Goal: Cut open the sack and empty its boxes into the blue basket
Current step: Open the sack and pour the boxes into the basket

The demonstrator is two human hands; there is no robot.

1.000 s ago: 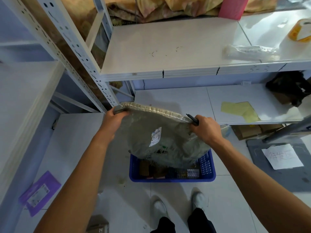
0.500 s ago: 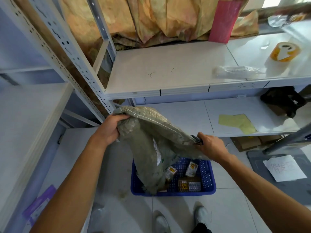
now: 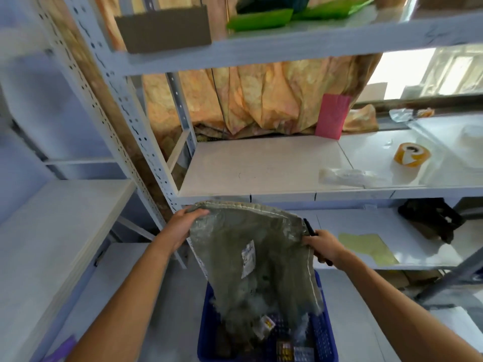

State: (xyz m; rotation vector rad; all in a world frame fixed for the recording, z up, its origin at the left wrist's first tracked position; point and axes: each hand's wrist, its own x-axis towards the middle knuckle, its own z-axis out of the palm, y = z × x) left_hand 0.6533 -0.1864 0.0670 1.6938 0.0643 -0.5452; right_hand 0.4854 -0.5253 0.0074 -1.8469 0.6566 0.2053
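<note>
Grey sack (image 3: 251, 259) gripped upside down between left hand (image 3: 183, 226), right hand (image 3: 322, 245), over blue basket (image 3: 326, 338)

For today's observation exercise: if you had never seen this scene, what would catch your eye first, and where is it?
First, the grey-green sack at centre, held up by its top corners in the left hand and right hand and hanging open-end down over the blue basket, where small boxes lie. Next, the orange curtain behind the shelves and the tape roll at right.

Storeroom or packing room: white slotted-steel shelving (image 3: 122, 105) ran along the walls, mostly bare, with a tape roll (image 3: 411, 155), a cardboard box (image 3: 163, 28), loose plastic wrap (image 3: 345, 176).
</note>
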